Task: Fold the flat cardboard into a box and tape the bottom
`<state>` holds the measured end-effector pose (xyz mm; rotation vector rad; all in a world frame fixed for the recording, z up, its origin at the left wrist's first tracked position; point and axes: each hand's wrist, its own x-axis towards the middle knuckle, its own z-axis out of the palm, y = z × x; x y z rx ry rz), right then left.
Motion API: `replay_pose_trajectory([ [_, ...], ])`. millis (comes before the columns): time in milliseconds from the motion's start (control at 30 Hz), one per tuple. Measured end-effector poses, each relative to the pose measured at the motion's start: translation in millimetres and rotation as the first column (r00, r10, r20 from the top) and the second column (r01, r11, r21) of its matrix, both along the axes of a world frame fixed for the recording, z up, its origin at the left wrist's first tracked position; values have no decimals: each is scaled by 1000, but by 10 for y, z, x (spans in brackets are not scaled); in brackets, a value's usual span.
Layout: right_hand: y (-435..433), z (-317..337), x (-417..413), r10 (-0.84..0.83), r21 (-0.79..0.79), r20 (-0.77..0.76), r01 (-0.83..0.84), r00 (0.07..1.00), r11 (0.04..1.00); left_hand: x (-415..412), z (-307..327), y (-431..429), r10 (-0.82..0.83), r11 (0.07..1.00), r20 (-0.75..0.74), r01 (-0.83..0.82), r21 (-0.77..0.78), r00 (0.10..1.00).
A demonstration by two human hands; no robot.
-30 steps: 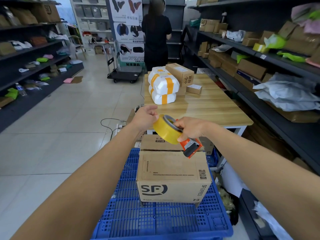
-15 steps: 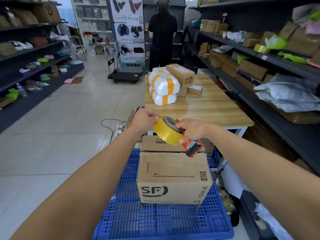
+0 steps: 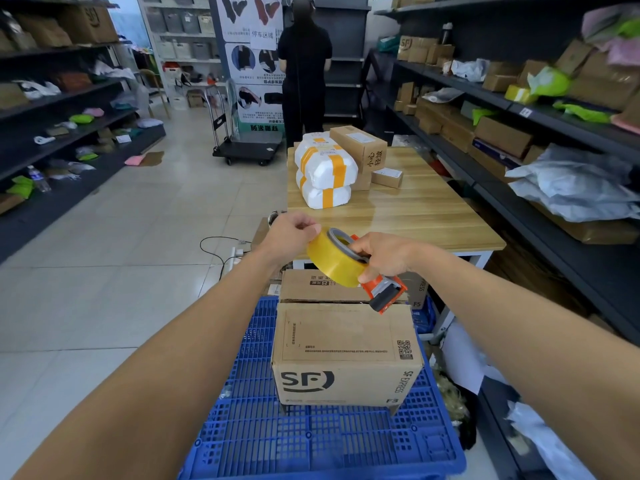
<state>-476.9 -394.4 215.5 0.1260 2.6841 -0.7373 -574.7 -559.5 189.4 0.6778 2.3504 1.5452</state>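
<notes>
A folded brown cardboard box (image 3: 346,355) with an SF logo stands on a blue plastic pallet (image 3: 311,441), its closed flaps facing up. Above its far edge I hold an orange tape dispenser (image 3: 382,292) carrying a yellow tape roll (image 3: 334,259). My right hand (image 3: 386,252) grips the dispenser around its handle. My left hand (image 3: 294,233) pinches the upper left rim of the roll with closed fingertips; whether a tape end is between them cannot be told. Neither hand touches the box.
Another brown box (image 3: 318,287) lies behind the first. A wooden table (image 3: 415,216) beyond holds white wrapped parcels (image 3: 327,174) and boxes. Dark shelves line both sides. A person (image 3: 304,67) stands at the back beside a platform trolley (image 3: 247,147). Cables (image 3: 221,247) lie on the floor.
The hands and the tape dispenser stay almost where they were. The person at the back has shifted slightly to the right.
</notes>
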Motion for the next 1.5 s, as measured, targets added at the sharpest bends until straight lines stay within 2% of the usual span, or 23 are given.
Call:
replay_pose_trajectory([
  [533, 15, -13, 30, -45, -73, 5, 45, 999, 996, 105, 4, 51, 10, 991, 16, -12, 136, 1000],
  [900, 0, -38, 84, -47, -61, 2, 47, 999, 997, 117, -33, 121, 62, 987, 66, -71, 146, 996],
  [1100, 15, -1, 78, -58, -77, 6, 58, 998, 995, 107, 13, 143, 32, 992, 108, -44, 116, 994],
  [1500, 4, 2, 113, -53, -42, 6, 53, 999, 998, 130, -7, 165, 41, 991, 48, -46, 124, 998],
])
